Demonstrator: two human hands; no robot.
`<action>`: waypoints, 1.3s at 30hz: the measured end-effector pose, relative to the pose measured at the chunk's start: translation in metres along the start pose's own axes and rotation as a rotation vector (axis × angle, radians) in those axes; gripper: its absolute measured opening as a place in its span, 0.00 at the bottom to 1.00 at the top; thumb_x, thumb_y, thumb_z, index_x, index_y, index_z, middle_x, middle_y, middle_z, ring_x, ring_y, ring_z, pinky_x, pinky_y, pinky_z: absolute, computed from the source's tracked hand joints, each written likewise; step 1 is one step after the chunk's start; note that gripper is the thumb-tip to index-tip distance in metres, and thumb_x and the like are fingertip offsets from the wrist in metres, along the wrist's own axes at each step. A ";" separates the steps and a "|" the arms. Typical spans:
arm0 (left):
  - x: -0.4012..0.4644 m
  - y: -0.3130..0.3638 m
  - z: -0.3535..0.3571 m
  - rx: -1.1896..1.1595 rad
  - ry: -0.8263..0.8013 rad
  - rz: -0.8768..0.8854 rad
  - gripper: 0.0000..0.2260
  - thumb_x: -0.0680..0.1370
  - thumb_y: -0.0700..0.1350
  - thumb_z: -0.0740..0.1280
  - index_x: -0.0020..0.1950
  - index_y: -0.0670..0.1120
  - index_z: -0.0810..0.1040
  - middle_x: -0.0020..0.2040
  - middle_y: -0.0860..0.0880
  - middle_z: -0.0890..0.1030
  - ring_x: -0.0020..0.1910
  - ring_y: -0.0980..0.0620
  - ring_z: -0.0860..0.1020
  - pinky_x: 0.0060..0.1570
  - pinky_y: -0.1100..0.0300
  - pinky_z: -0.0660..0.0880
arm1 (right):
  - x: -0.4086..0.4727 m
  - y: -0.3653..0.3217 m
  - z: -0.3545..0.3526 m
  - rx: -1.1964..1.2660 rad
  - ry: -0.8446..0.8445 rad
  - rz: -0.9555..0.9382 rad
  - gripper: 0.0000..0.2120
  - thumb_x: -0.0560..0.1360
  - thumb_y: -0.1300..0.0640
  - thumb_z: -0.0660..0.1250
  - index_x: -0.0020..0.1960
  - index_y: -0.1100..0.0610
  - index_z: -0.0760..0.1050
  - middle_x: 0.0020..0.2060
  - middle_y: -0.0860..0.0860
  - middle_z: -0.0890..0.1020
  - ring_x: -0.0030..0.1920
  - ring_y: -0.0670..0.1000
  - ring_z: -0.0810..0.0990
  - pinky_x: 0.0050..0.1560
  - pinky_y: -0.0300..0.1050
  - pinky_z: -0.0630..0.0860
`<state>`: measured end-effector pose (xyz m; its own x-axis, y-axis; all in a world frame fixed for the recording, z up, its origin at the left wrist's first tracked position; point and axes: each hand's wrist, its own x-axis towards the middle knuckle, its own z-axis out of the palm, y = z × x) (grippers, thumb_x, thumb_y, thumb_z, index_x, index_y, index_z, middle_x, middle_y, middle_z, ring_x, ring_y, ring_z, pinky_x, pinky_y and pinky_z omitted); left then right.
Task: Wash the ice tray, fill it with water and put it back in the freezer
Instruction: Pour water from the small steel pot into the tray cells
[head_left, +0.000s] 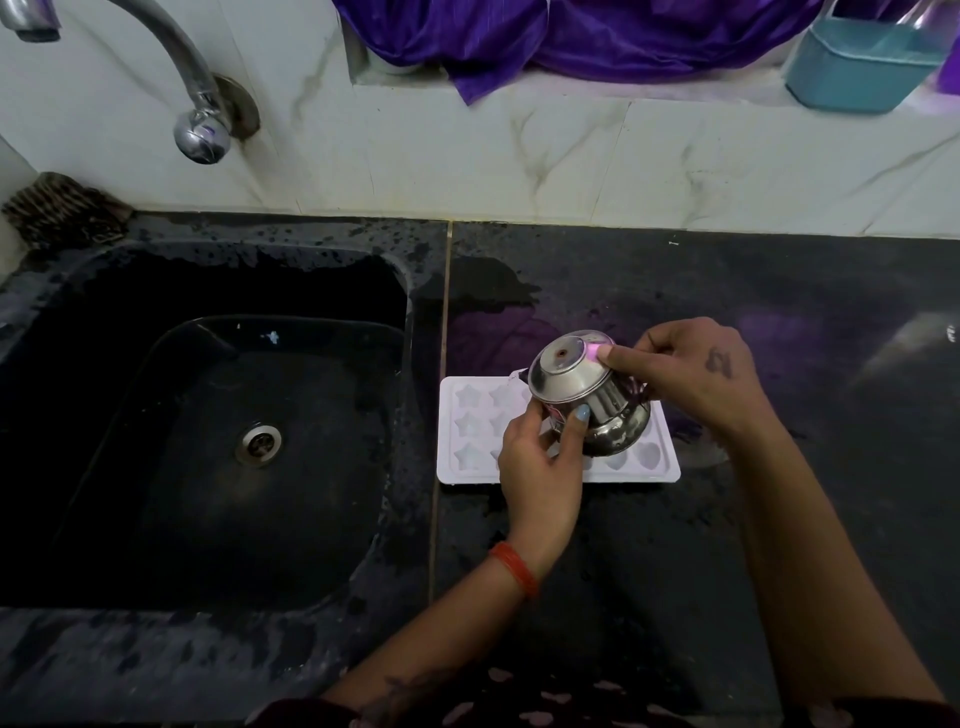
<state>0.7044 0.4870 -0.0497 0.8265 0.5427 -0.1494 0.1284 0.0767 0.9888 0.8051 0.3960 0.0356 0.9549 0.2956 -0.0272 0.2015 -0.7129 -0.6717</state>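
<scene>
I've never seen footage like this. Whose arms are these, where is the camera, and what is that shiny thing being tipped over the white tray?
There is no machine here: these are a person's two bare arms, filmed by one wide-angle camera worn on the head, looking forward and down. That is why the arms reach in from the bottom edge.

The left hand and the right hand together hold a small steel pot, tilted with its base facing the camera, over a white ice tray. The tray has star-shaped and heart-shaped moulds and lies flat on the wet black counter. I cannot make out any water pouring.

To the left is a dark sink with its drain, and a metal tap on the wall above. On the ledge behind sit purple cloth and a blue tub.
</scene>
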 end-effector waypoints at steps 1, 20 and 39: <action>0.000 -0.001 0.000 -0.001 -0.001 -0.004 0.18 0.77 0.52 0.67 0.66 0.48 0.76 0.59 0.48 0.79 0.54 0.56 0.80 0.54 0.57 0.79 | 0.000 0.000 0.000 -0.005 -0.002 -0.001 0.18 0.68 0.40 0.70 0.29 0.54 0.77 0.28 0.47 0.81 0.35 0.47 0.81 0.41 0.44 0.78; 0.004 0.000 0.003 0.080 0.073 0.054 0.18 0.76 0.49 0.69 0.65 0.50 0.75 0.51 0.57 0.73 0.56 0.55 0.76 0.55 0.62 0.74 | 0.001 0.016 0.000 0.279 -0.057 0.095 0.16 0.69 0.49 0.73 0.30 0.60 0.77 0.32 0.56 0.83 0.38 0.52 0.82 0.45 0.50 0.81; 0.002 -0.011 0.015 -0.006 -0.081 -0.003 0.21 0.75 0.56 0.68 0.66 0.51 0.76 0.57 0.48 0.80 0.55 0.55 0.81 0.55 0.60 0.78 | -0.006 0.016 -0.014 0.109 0.007 0.093 0.19 0.68 0.43 0.72 0.30 0.58 0.79 0.29 0.53 0.83 0.37 0.55 0.83 0.46 0.57 0.81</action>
<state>0.7130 0.4750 -0.0613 0.8679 0.4728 -0.1526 0.1282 0.0836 0.9882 0.8059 0.3736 0.0357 0.9699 0.2270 -0.0880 0.0879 -0.6635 -0.7430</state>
